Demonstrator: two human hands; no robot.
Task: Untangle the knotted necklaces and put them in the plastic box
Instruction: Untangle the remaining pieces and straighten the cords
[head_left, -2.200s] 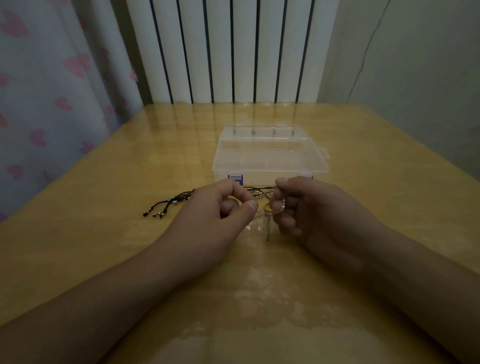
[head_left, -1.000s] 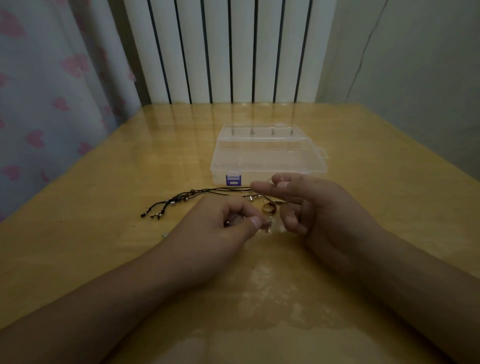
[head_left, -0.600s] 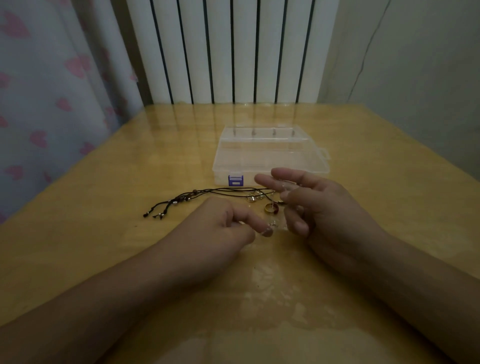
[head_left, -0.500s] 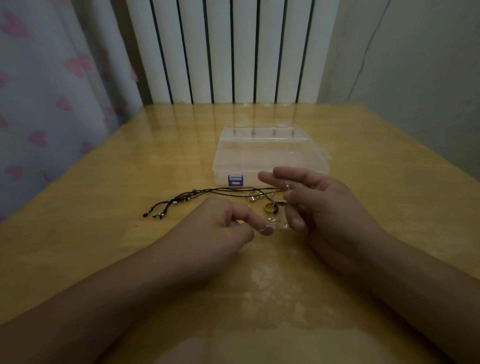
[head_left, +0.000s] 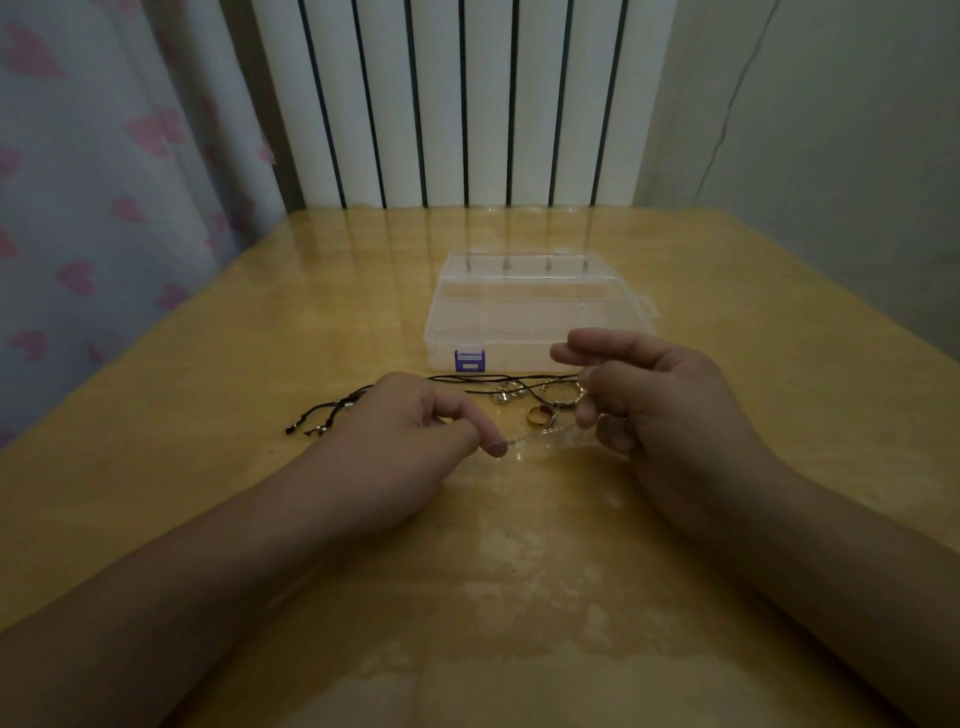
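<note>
Left hand (head_left: 400, 447) curled, thumb & forefinger pinched on a thin silver chain (head_left: 540, 435) low over the table (head_left: 208, 415). Right hand (head_left: 660, 410) pinches the chain's other end, upper fingers loose. Black cord necklaces (head_left: 467, 378) lie w/ a gold ring (head_left: 540, 415) between hands & shut plastic box (head_left: 535, 317). Box sits mid-table, bare wood on both sides to the edges, radiator (head_left: 467, 104) behind.

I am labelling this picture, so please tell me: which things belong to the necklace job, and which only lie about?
For the job:
- thin silver chain, stretched between left hand and right hand
- black cord necklace
- plastic box, lid shut

Lying about:
- gold ring
- small silver rings
- wooden table
- radiator
- heart-print curtain
</note>
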